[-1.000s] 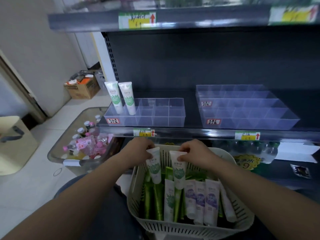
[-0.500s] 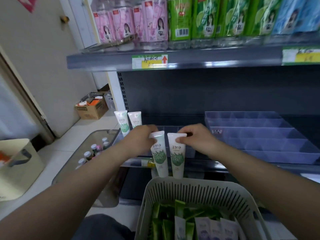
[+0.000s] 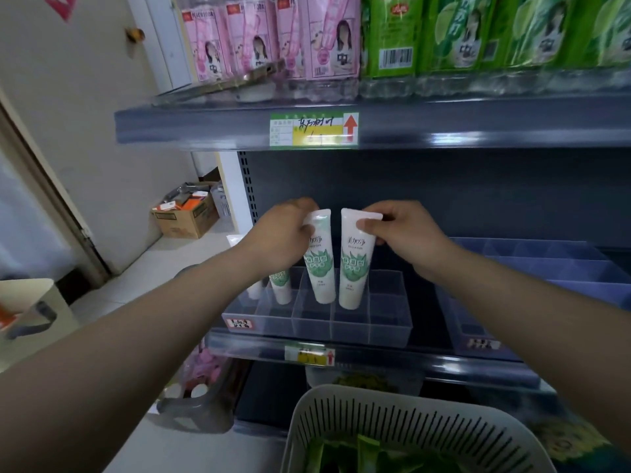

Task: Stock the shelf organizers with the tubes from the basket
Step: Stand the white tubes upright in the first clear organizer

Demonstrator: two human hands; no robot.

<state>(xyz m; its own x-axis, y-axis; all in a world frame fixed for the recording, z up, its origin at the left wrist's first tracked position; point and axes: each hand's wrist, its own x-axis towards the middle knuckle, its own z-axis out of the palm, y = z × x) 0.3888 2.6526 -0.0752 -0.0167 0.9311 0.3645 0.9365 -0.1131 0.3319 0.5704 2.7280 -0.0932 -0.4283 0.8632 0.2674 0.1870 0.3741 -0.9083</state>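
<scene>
Since half a second ago, both hands have carried their tubes up and forward from just above the basket (image 3: 409, 435) at the bottom of the frame to the centre. The left hand (image 3: 280, 237) pinches the flat crimped end of the left tube (image 3: 321, 271), and the right hand (image 3: 403, 233) pinches the right tube (image 3: 353, 268) the same way. Both sets of fingers are clamped on the seals. Holding them by the top lets the round caps hang downward, so each can drop straight into a narrow cell.

The caps sit at or just inside neighbouring back cells of the clear organizer (image 3: 389, 322) in the centre. I cannot tell whether they have touched bottom. An earlier tube (image 3: 281, 288) stands to the left, half hidden by the left wrist.

The tubes look like soft, glossy white plastic with green leaf print, tapering from flat seal to round cap. The organizer is rigid and transparent, with thin dividers. The basket is pale slotted plastic. A bluish organizer (image 3: 546, 264) waits at the right.
</scene>
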